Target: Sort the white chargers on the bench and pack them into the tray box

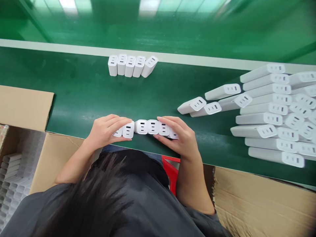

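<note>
Near the front edge of the green table, several white USB chargers stand in a row, port faces up. My left hand (108,129) is closed around the left chargers (128,130), with fingers on the far side and thumb on the near side. A small gap parts these from the rest of the row. My right hand (179,133) grips the right end of the row, partly covering the chargers (163,129) there. Between the hands, the middle chargers (147,127) show fully, side by side, each with three ports.
Another short row of chargers (130,65) stands at the back, its rightmost one tilted. Many chargers (271,118) lie massed at the right. Cardboard flaps (24,107) border the table's left, beside a box with white trays (17,184). More cardboard (261,204) is at lower right.
</note>
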`<state>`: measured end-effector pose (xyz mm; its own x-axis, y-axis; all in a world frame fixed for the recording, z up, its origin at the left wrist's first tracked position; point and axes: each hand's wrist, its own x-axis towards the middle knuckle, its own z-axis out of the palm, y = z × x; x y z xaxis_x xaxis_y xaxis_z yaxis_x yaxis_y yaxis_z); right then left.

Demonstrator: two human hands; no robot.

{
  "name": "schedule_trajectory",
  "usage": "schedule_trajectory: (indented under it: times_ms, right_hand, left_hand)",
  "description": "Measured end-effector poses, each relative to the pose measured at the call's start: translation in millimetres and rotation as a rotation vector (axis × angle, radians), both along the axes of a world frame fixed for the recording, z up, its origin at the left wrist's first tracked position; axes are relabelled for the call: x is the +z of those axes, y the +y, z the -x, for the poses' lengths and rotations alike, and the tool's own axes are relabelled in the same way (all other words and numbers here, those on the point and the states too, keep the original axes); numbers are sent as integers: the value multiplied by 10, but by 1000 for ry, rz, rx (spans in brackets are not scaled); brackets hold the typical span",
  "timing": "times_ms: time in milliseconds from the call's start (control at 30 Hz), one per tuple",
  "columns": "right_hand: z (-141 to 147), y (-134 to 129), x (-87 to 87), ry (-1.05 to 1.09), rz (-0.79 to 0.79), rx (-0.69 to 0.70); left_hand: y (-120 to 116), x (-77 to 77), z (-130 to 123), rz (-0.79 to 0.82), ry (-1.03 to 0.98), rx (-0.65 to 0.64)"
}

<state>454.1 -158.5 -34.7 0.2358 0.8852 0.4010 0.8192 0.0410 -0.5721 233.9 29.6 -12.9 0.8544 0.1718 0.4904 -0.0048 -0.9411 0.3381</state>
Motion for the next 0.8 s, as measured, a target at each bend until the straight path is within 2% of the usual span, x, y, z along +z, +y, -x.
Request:
schedule_trajectory:
  times_ms: [233,500,633,800]
  right_hand:
    - [3,-2,-4,19,-2,0]
    - [-2,5,-12,23,-14,7]
    - [1,-3,-8,29,3,-2]
    - [-2,-13,-28,34,34,-11]
  left_hand:
    - [3,33,-9,-18,97,3]
    - [-79,220,-108,-129,362,54]
    - [-156,174,-143,-160,327,94]
    - [-167,73,-175,-121,304,130]
